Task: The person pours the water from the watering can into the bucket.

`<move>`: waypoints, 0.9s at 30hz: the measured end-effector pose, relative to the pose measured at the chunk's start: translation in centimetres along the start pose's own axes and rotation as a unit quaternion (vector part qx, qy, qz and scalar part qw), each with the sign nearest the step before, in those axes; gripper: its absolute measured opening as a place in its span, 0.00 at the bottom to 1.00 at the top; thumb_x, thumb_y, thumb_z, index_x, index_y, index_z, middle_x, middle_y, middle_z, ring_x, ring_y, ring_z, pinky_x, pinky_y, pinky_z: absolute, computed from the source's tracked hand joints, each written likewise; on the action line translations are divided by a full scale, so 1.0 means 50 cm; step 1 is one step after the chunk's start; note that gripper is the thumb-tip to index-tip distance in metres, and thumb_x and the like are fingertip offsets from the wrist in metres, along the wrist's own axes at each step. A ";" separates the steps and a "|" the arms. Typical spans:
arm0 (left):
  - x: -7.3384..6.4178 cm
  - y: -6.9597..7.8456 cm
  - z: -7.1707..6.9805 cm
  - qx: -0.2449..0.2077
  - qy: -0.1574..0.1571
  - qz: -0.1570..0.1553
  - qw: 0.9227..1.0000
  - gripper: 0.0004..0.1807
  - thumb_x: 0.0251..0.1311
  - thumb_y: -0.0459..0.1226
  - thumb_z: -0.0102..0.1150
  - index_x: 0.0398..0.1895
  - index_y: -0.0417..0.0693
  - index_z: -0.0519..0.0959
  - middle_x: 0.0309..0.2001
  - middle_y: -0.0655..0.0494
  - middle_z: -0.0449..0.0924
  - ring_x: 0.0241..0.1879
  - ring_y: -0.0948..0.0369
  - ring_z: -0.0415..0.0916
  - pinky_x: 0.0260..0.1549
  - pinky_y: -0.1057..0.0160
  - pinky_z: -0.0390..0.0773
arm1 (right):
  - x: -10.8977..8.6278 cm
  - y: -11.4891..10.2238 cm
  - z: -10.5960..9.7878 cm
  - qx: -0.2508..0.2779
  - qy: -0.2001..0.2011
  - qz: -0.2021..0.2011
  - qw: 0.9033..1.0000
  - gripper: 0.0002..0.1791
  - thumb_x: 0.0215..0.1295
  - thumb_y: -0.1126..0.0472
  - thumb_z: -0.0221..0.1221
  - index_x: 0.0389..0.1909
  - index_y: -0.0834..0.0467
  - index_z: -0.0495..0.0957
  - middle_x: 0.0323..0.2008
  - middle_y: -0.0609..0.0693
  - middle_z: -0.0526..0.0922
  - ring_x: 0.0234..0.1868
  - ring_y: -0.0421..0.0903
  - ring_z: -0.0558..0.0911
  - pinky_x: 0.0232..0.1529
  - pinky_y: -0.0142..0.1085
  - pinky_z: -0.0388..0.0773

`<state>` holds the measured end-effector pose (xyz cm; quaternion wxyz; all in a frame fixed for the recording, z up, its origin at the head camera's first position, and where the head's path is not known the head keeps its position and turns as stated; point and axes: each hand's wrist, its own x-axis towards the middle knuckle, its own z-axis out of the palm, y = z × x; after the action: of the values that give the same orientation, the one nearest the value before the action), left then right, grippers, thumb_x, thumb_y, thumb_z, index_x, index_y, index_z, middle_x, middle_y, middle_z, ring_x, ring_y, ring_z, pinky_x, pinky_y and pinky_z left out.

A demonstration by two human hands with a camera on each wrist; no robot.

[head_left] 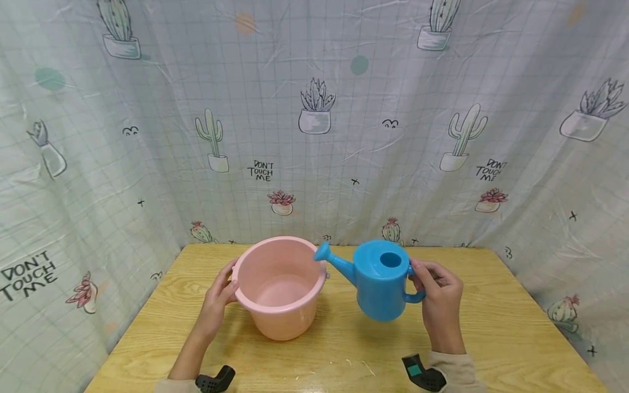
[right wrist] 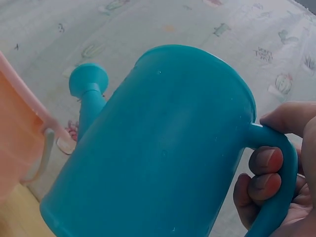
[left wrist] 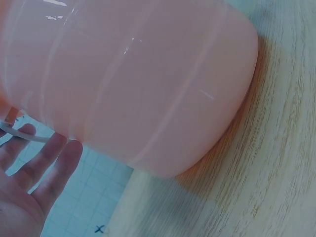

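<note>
A pink plastic bucket (head_left: 282, 322) stands upright on the table at centre left. Against its left side rests my left hand (head_left: 216, 300), thumb at the rim. In the left wrist view, its fairly straight fingers (left wrist: 59, 168) touch the outer wall beside the thin bail handle (left wrist: 29, 137). My right hand (head_left: 440, 295) grips the handle (right wrist: 284, 182) of a blue watering can (head_left: 380, 295), fingers curled through the loop. The can is nearly upright, with a shadow on the table beneath it. Its spout (head_left: 324, 252) points left, the tip overlapping the bucket's right rim in the head view.
Both things are on or over a wood-grain table (head_left: 491, 327). A cactus-print curtain (head_left: 314, 164) hangs behind it and along both sides. Black devices are strapped to both wrists, one of them a wrist camera (head_left: 425, 374) at the right sleeve.
</note>
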<state>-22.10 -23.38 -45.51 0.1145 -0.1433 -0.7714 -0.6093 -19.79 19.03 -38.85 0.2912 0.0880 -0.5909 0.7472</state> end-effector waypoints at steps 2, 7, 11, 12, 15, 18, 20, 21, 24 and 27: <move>0.001 -0.001 0.000 0.003 0.000 -0.001 1.000 0.27 0.74 0.38 0.38 0.75 0.51 0.55 0.74 0.44 0.54 0.60 0.77 0.67 0.45 0.71 0.79 | 0.000 0.003 0.001 0.013 0.019 -0.001 1.000 0.09 0.66 0.70 0.57 0.34 0.74 0.81 0.18 0.50 0.78 0.20 0.43 0.71 0.26 0.29 0.73; 0.004 0.001 -0.001 0.005 0.001 -0.002 1.000 0.27 0.74 0.38 0.38 0.75 0.52 0.55 0.74 0.44 0.55 0.61 0.75 0.68 0.45 0.70 0.79 | 0.002 0.008 0.003 0.032 0.065 0.012 0.997 0.08 0.63 0.70 0.60 0.31 0.74 0.82 0.18 0.52 0.81 0.19 0.42 0.72 0.25 0.30 0.73; 0.002 0.002 0.000 0.004 0.002 -0.004 1.000 0.27 0.74 0.37 0.38 0.75 0.52 0.55 0.73 0.44 0.55 0.61 0.75 0.67 0.45 0.70 0.79 | 0.002 0.014 0.001 0.027 0.078 0.022 0.996 0.08 0.63 0.70 0.60 0.30 0.73 0.82 0.18 0.50 0.81 0.19 0.41 0.72 0.26 0.30 0.73; 0.001 0.002 0.000 0.003 0.001 -0.004 1.000 0.27 0.74 0.37 0.38 0.75 0.52 0.55 0.74 0.44 0.55 0.61 0.75 0.67 0.45 0.70 0.79 | 0.002 0.016 0.001 0.028 0.080 0.023 0.996 0.08 0.63 0.70 0.60 0.30 0.73 0.82 0.18 0.49 0.80 0.19 0.41 0.72 0.26 0.30 0.72; 0.001 0.003 0.000 0.004 0.001 -0.003 1.000 0.27 0.74 0.37 0.38 0.75 0.52 0.55 0.74 0.44 0.54 0.61 0.76 0.67 0.45 0.70 0.79 | 0.003 0.022 -0.001 0.030 0.085 0.025 0.996 0.08 0.63 0.69 0.61 0.28 0.72 0.82 0.17 0.50 0.80 0.18 0.41 0.72 0.25 0.29 0.73; 0.001 0.004 0.001 0.003 0.002 -0.002 1.000 0.27 0.74 0.37 0.38 0.75 0.52 0.55 0.73 0.44 0.55 0.61 0.76 0.67 0.45 0.70 0.79 | 0.005 0.028 -0.002 0.031 0.090 0.030 0.995 0.08 0.63 0.69 0.61 0.28 0.72 0.82 0.18 0.50 0.82 0.18 0.41 0.72 0.25 0.29 0.73; 0.001 0.004 0.001 0.002 0.002 -0.002 1.000 0.27 0.74 0.37 0.38 0.75 0.52 0.55 0.73 0.44 0.55 0.61 0.76 0.67 0.45 0.69 0.79 | 0.006 0.032 -0.003 0.031 0.093 0.034 0.995 0.08 0.63 0.69 0.61 0.28 0.72 0.82 0.19 0.49 0.82 0.18 0.41 0.73 0.24 0.28 0.73; 0.000 0.004 0.000 0.002 0.003 -0.002 1.000 0.27 0.74 0.37 0.38 0.75 0.52 0.55 0.73 0.44 0.55 0.61 0.75 0.68 0.45 0.69 0.79 | 0.006 0.033 -0.003 0.031 0.095 0.036 0.994 0.08 0.63 0.69 0.61 0.28 0.71 0.82 0.19 0.48 0.83 0.18 0.41 0.73 0.24 0.28 0.73; -0.001 0.004 0.000 0.000 0.002 -0.004 1.000 0.27 0.74 0.37 0.38 0.75 0.52 0.56 0.73 0.44 0.56 0.61 0.74 0.69 0.45 0.69 0.79 | 0.007 0.037 -0.004 0.028 0.100 0.040 0.994 0.08 0.63 0.69 0.61 0.27 0.71 0.82 0.19 0.48 0.83 0.18 0.41 0.73 0.24 0.28 0.73; -0.001 0.004 0.000 0.001 0.001 -0.004 1.000 0.27 0.74 0.37 0.38 0.75 0.52 0.56 0.72 0.44 0.56 0.61 0.73 0.69 0.45 0.69 0.79 | 0.006 0.039 -0.005 0.025 0.106 0.040 0.993 0.08 0.63 0.69 0.61 0.27 0.71 0.82 0.19 0.48 0.82 0.18 0.41 0.73 0.24 0.27 0.74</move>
<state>-21.98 -23.35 -45.33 0.1132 -0.1398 -0.7721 -0.6095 -21.05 19.13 -40.41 0.3198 -0.0085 -0.5404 0.7782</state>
